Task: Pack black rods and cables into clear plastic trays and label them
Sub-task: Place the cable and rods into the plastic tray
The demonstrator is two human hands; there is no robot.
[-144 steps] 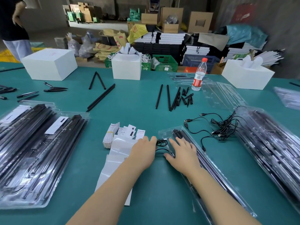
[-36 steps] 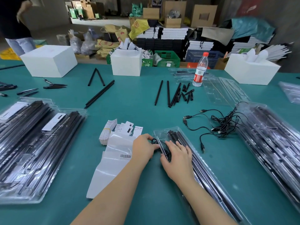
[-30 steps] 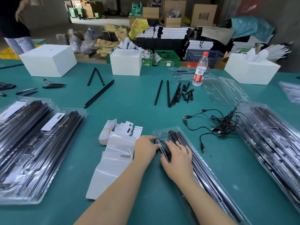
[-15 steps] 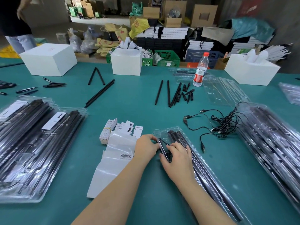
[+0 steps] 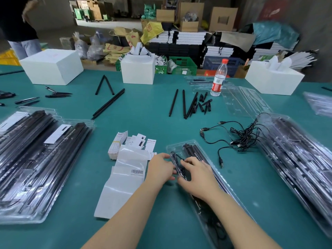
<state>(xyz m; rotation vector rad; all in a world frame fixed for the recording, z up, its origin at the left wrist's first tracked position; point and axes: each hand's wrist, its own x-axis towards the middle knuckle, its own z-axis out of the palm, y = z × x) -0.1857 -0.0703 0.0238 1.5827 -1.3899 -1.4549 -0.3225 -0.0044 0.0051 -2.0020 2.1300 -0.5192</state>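
both hands have stayed at the clear tray [image 5: 212, 178] over the last second. the left hand [image 5: 160, 167] pinches the coiled cable [image 5: 177, 164], seemingly seating it; the right hand [image 5: 197, 175] presses it flat just beside with relaxed fingers. rods [image 5: 195, 152] lie beyond the fingertips; labelling remains.

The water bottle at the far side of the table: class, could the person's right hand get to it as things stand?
Probably yes, after letting go. The right hand is busy at the clear tray, but only low loose cables and black rods lie between it and the water bottle; nothing tall blocks the way.
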